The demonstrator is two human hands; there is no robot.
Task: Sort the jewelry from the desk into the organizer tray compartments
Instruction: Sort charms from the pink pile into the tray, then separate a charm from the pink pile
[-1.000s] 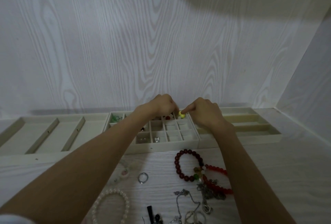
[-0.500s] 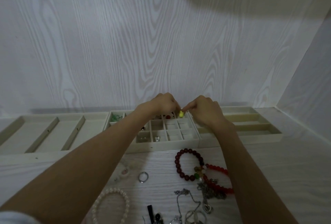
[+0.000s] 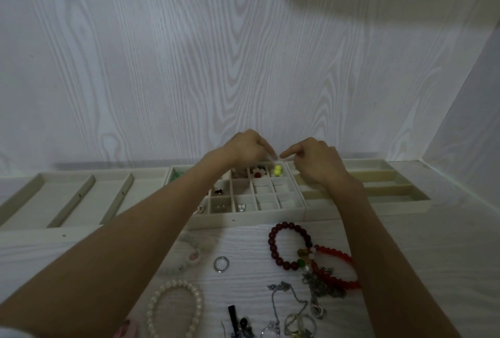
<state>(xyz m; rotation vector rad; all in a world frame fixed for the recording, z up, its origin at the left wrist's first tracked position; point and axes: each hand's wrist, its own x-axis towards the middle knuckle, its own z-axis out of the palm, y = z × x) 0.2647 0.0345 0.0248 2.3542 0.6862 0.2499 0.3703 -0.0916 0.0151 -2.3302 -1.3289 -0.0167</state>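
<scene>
The left forearm hides part of the organizer tray [image 3: 251, 217] and a pale bracelet [image 3: 186, 264] on the counter [image 3: 405, 270]. No writing is readable. Both hands hover over the tray's far row: the left hand [image 3: 244, 148] has its fingers curled, contents unclear; the right hand [image 3: 316, 160] points its forefinger, holding nothing. A yellow bead piece [image 3: 277, 170] lies in the far right compartment. Near, bracelets and chains [image 3: 295, 299] lie tangled, cut off below.

Head-worn camera looks forward and down, close over the desk [image 3: 405, 270].
</scene>
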